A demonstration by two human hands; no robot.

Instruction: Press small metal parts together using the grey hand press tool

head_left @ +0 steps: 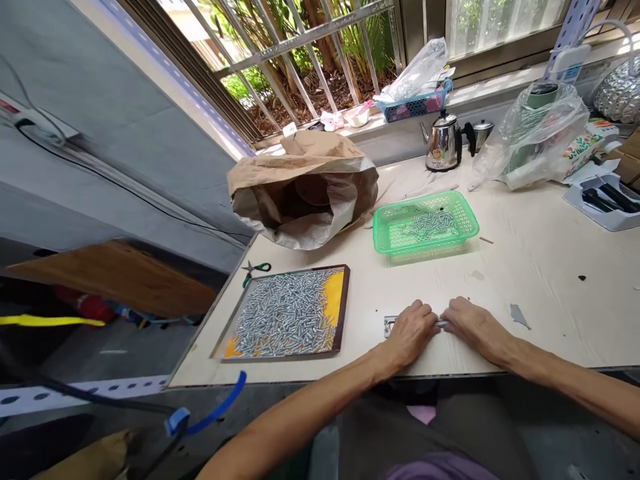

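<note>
My left hand [414, 328] is closed over a small flat metal fixture [388, 325] near the table's front edge; its left end sticks out past my palm. Close on the right, my right hand [467, 322] has its fingers curled together and lowered to the tabletop. A short stretch of thin grey metal [441, 323] bridges the gap between both hands' fingertips. My fingers hide the rest, so I cannot tell whether it is part of the fixture. To the left, a shallow brown-edged tray [345, 303] holds a thick spread of small silvery metal pins over a yellow bottom.
A green plastic basket [425, 251] with fewer metal pins stands behind my hands. Green-handled scissors [257, 268] lie beyond the tray. A large open paper bag [300, 160], a steel kettle [443, 143] and a plastic bag [545, 133] line the back. A grey scrap [519, 315] lies right.
</note>
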